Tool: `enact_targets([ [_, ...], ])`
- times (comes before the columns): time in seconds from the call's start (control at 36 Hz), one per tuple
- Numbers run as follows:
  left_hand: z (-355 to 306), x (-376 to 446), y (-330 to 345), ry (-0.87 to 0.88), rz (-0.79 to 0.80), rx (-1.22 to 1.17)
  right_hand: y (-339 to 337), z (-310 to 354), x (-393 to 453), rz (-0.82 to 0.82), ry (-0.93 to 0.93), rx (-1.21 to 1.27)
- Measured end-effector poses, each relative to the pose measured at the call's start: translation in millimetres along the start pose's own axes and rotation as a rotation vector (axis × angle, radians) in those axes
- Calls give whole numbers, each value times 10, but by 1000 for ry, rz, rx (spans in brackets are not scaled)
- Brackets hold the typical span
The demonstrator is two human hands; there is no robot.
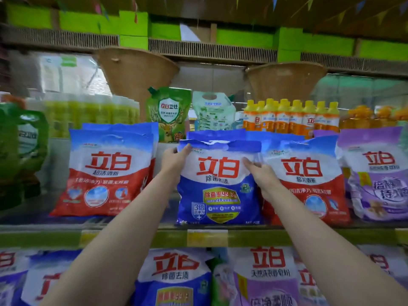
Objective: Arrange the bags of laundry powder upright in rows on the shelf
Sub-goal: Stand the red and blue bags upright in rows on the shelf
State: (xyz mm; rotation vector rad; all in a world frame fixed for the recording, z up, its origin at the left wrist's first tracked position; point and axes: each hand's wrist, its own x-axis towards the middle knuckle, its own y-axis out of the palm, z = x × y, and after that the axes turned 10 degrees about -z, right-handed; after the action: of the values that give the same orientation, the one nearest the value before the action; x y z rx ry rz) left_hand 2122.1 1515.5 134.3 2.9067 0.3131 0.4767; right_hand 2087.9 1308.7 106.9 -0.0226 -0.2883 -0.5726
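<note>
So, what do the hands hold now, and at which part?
Both hands grip the blue bag on the shelf: the left hand at its upper left corner, the right hand at its upper right side.

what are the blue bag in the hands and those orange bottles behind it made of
Blue bag: looks like soft glossy plastic film; its top edge crumples where the left hand and right hand grip it, and the printed face catches light. Orange bottles: probably rigid plastic, with uniform moulded shapes, yellow caps and wrapped labels, though blur leaves the finish uncertain.
</note>
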Motion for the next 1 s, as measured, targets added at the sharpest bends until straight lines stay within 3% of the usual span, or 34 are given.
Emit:
enact_targets([
  [0.19, -348, 228, 31, 268, -60, -51, 121, 417, 147, -212, -180, 170],
  [0.31, -423, 264, 9, 192, 16, -33, 123, 468, 191, -157, -214, 141],
  [0.39, -197, 229, -118, 170, 75, 82, 5, 227, 175, 5, -141, -30],
  [0.47, 135, 138, -297, -4, 173, 19, -97, -37, -22, 201, -68, -133],
  [0.56, 440, 61, -403, -169, 277, -60, -138, -211, -178, 271, -47, -48],
  [0.64, 618, -28, -383, -229, 281, -113, -96, -287, -230, 267, -50, 34],
  [0.78, 548, -54, -164, -71, 162, -152, 66, -197, -180, 97, -86, 191],
  [0.89, 515, -15, -74, -66, 137, -165, 31, -82, -130, 118, -59, 191],
  [1.0, 661, -28, -117, -181, 162, -162, -51, -257, -128, 183, 64, 93],
])
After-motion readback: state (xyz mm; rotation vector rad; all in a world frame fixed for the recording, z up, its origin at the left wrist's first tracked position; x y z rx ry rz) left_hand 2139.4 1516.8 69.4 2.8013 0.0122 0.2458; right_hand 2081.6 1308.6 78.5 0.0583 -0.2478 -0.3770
